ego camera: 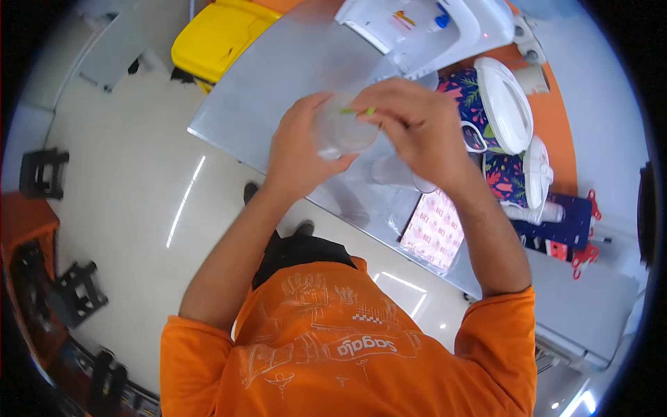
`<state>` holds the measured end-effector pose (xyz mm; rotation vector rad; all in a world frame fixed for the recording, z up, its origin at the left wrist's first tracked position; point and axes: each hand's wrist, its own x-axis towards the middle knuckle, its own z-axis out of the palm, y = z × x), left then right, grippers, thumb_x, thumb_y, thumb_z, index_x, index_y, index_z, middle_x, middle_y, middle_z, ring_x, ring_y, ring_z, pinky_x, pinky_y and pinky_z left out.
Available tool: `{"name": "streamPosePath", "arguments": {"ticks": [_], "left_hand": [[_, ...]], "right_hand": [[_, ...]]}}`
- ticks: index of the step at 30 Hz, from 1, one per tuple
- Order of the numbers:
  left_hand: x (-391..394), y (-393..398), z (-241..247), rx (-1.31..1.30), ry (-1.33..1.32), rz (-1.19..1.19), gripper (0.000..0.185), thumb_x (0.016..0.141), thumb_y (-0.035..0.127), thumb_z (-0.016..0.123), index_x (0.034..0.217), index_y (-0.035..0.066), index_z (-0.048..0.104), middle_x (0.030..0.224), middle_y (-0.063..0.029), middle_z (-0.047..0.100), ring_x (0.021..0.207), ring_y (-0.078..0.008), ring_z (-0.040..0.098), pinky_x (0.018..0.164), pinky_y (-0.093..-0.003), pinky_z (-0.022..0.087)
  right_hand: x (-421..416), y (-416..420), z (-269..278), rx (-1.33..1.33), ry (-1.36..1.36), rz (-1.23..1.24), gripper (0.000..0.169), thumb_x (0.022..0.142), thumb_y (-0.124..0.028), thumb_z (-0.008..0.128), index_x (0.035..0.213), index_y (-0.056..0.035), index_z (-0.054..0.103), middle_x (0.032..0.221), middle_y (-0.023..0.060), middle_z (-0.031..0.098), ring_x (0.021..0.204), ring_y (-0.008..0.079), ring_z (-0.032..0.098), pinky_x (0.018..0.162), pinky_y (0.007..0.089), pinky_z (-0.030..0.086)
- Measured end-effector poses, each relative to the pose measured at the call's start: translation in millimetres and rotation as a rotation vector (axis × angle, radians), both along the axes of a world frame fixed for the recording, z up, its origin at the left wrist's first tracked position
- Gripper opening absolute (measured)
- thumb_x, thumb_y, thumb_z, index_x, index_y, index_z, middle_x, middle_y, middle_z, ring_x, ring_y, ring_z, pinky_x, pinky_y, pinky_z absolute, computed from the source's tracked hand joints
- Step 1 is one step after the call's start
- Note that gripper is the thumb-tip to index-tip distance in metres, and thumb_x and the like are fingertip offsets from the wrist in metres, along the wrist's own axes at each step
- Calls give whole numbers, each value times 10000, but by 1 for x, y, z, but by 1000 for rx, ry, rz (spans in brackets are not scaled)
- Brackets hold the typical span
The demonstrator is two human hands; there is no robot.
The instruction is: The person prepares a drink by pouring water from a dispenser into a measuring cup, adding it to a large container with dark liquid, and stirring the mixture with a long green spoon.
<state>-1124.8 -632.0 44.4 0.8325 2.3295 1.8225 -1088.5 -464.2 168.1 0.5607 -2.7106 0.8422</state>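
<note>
In my left hand (298, 143) is a clear, cup-like plastic container (338, 133), gripped round its side above the metal table. My right hand (430, 122) is at the container's upper right, thumb and fingers pinching a small, thin green item (354, 111) across its top. Motion blur hides what the green item is and whether it touches the container. Below my right hand, translucent plastic cups (391, 172) lie on their side on the table. A pink printed pad or packet (433, 229) in clear film lies closer to my body.
The stainless steel table (234, 109) has its near edge before me. A white plastic bin (453, 47) stands at the far side. Flower-patterned containers with white lids (505, 104) line the right. A yellow bin lid (224, 39) is beyond the left end; black stools (78, 294) stand on the floor.
</note>
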Motion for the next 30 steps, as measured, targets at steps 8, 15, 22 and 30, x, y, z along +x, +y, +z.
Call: {"name": "streamPosePath", "arguments": {"ticks": [8, 15, 22, 30], "left_hand": [[17, -21, -11, 30, 20, -135, 909, 589, 154, 880, 1381, 31, 451, 1371, -141, 519, 1278, -291, 511, 1078, -410, 417], [23, -16, -9, -6, 19, -166, 931, 573, 127, 864, 1391, 31, 431, 1395, -141, 498, 1287, -293, 500, 1092, -420, 402], [29, -12, -4, -6, 64, -198, 917, 595, 102, 836, 1403, 28, 410, 1393, -148, 483, 1274, -277, 501, 1083, -412, 408], [32, -8, 15, 0, 27, -218, 868, 585, 68, 823, 1369, 55, 453, 1336, -136, 531, 1216, -312, 562, 1020, -395, 468]], "right_hand": [[64, -14, -16, 184, -22, 2, 226, 745, -58, 637, 958, -131, 649, 892, 23, 577, 754, 241, 669, 609, 384, 557], [77, -21, -43, -278, 67, -217, 207, 728, 27, 639, 892, -96, 666, 894, 42, 666, 698, 280, 662, 601, 371, 544], [81, -15, -36, -263, 60, -233, 231, 769, 110, 609, 914, -48, 695, 919, 91, 695, 762, 289, 681, 651, 341, 555], [96, 3, -17, -42, 105, -166, 168, 804, 19, 645, 928, -82, 696, 894, 69, 697, 739, 284, 677, 633, 357, 548]]}}
